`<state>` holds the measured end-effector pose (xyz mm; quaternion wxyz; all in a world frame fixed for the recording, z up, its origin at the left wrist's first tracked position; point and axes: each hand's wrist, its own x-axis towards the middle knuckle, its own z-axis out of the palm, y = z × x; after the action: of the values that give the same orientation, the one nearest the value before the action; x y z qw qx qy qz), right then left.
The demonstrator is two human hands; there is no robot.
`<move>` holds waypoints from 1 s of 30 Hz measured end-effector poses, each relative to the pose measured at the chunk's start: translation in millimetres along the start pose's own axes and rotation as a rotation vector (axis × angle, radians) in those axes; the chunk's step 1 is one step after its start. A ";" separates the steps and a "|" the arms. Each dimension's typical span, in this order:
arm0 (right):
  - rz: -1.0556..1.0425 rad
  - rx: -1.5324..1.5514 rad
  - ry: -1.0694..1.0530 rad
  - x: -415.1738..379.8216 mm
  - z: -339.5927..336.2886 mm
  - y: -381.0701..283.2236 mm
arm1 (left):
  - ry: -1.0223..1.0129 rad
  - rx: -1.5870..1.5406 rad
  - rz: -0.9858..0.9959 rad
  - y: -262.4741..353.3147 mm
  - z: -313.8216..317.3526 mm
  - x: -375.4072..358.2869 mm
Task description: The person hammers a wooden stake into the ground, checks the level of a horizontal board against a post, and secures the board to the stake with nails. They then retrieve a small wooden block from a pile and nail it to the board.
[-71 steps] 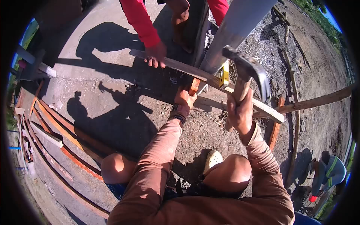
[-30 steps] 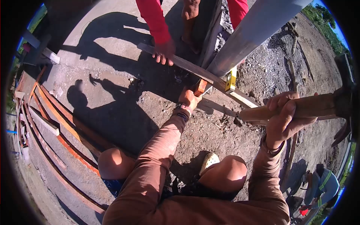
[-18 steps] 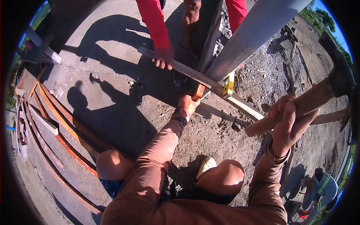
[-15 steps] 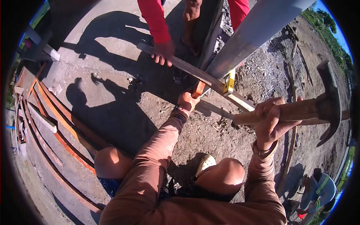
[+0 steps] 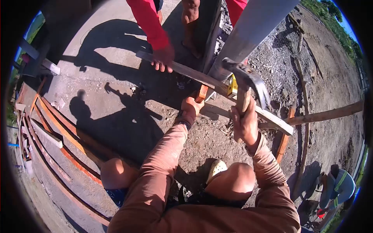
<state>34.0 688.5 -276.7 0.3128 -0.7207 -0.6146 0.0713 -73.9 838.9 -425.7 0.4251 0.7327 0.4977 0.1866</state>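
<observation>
My left hand (image 5: 192, 106) is closed around a short reddish wooden stake (image 5: 201, 93), whose top end touches or nearly touches a long board (image 5: 186, 72). In my right hand (image 5: 245, 121) is a claw hammer (image 5: 244, 97), gripped by its wooden handle. Its metal head hangs above the board, slightly blurred, and partly covers a yellow spirit level (image 5: 232, 86) beside the post. Farther along the board, a co-worker's hand (image 5: 163, 58) in a red sleeve presses on its left part.
A thick grey post (image 5: 252, 39) rises behind the board. Long wooden strips (image 5: 70, 132) lie on the left. A pole (image 5: 330, 113) and an orange-brown stake (image 5: 285, 136) are at right. Another person (image 5: 338, 188) crouches at lower right; gravel (image 5: 272, 73) lies beyond the post.
My right hand has swung the hammer leftward, from the far right to over the board near the spirit level. My left hand keeps its grip on the stake. The view has shifted slightly.
</observation>
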 end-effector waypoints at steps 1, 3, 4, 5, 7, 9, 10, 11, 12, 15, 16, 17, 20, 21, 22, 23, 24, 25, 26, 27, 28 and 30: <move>0.144 0.003 -0.322 -18.1 38.5 37.5 | -0.054 -0.299 -0.102 5.5 -1.1 -4.2; 0.224 0.072 -0.302 -7.9 35.2 29.0 | 0.108 -0.326 0.129 -9.1 16.3 6.5; 0.076 0.081 -0.217 -3.5 27.2 29.6 | 0.418 0.009 0.376 -29.9 37.0 19.1; 0.127 0.109 -0.236 -3.1 21.0 16.3 | 0.164 0.023 0.107 -30.0 27.9 17.8; 0.181 0.139 -0.213 -4.4 -0.8 -3.8 | -0.010 0.016 -0.067 -11.4 13.7 12.6; 0.155 0.220 -0.115 -6.7 -15.7 -9.5 | 0.024 0.035 -0.106 -3.8 5.9 -0.2; 0.240 0.292 -0.126 4.3 -31.5 -18.7 | -0.032 0.076 -0.195 2.4 3.3 11.6; 0.218 0.269 -0.118 7.8 -44.7 -26.2 | -0.008 -0.075 -0.073 -0.3 4.6 11.0; 0.293 0.339 -0.094 6.1 -51.9 -29.1 | -0.010 -0.075 -0.071 -2.3 7.1 13.0; 0.217 0.396 0.040 5.3 -72.3 -39.5 | 0.104 -0.026 -0.017 -9.2 21.1 17.9; 0.190 0.414 0.077 5.0 -79.0 -42.5 | 0.100 -0.027 -0.019 -14.2 24.0 21.3; 0.158 0.463 0.130 5.1 -80.6 -45.0 | 0.094 -0.029 0.055 -20.4 25.2 25.0; 0.109 0.648 0.153 5.8 -84.6 -55.0 | 0.077 -0.119 0.112 -27.3 27.7 25.2; 0.094 0.624 0.156 5.3 -84.8 -54.6 | 0.098 -0.110 0.154 -29.5 29.4 26.6; 0.080 0.601 0.157 4.8 -84.5 -54.0 | 0.118 -0.101 0.193 -32.2 31.3 27.5; 0.084 0.602 0.154 3.9 -82.6 -53.4 | 0.115 -0.100 0.189 -35.4 33.9 27.6; 0.048 0.614 0.181 2.7 -79.8 -52.6 | 0.127 -0.078 0.189 -33.2 32.1 25.1; 0.010 0.626 0.210 2.3 -77.5 -52.4 | 0.139 -0.057 0.192 -30.4 29.8 23.5; 0.014 0.628 0.207 2.8 -75.4 -53.3 | 0.138 -0.055 0.188 -28.1 27.3 21.7; -0.036 0.615 0.226 3.8 -73.4 -55.0 | 0.128 -0.104 0.216 -28.7 27.9 21.9; -0.088 0.601 0.245 5.0 -71.4 -56.5 | 0.119 -0.153 0.247 -28.4 28.0 23.2; -0.070 0.598 0.241 3.1 -69.3 -56.9 | 0.076 -0.201 0.137 -65.2 66.7 46.1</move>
<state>20.6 669.1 -190.2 0.5836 -0.5783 -0.5494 0.1520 -44.5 860.0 -523.3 0.4633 0.7112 0.4409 0.2918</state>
